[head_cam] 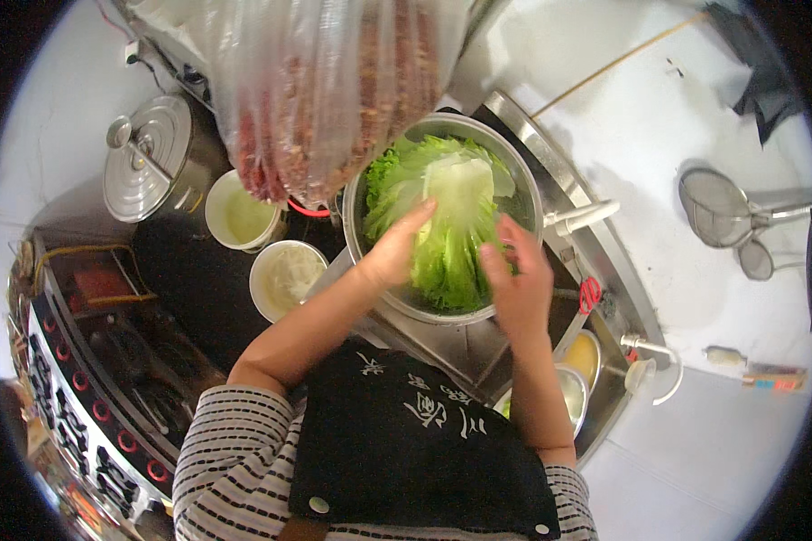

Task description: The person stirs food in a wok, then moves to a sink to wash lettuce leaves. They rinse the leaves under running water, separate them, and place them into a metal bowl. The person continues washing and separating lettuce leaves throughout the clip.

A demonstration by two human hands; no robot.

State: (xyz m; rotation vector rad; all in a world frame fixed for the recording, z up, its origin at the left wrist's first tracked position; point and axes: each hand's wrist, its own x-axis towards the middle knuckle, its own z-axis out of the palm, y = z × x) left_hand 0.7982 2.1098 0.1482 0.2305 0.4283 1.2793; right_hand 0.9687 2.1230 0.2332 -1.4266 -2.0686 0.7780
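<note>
A round metal basin [443, 318] stands before me with leafy green lettuce [453, 223] in it, its pale stem ends towards the far side. My left hand [399, 247] lies against the left side of the lettuce, thumb on the pale stems. On the right side, my right hand [520, 274] is slightly blurred, its fingers bent and apart by the leaves; whether it grips any is not plain. More cut leaves lie around the bunch, inside the basin.
Clear plastic bags of reddish meat [331, 101] hang over the basin's far left. Left are a lidded steel pot [149, 159], a tub of greenish liquid [243, 213] and a tub of pale shreds [287, 280]. A white tap [582, 216] stands right; wire strainers [717, 206] hang beyond.
</note>
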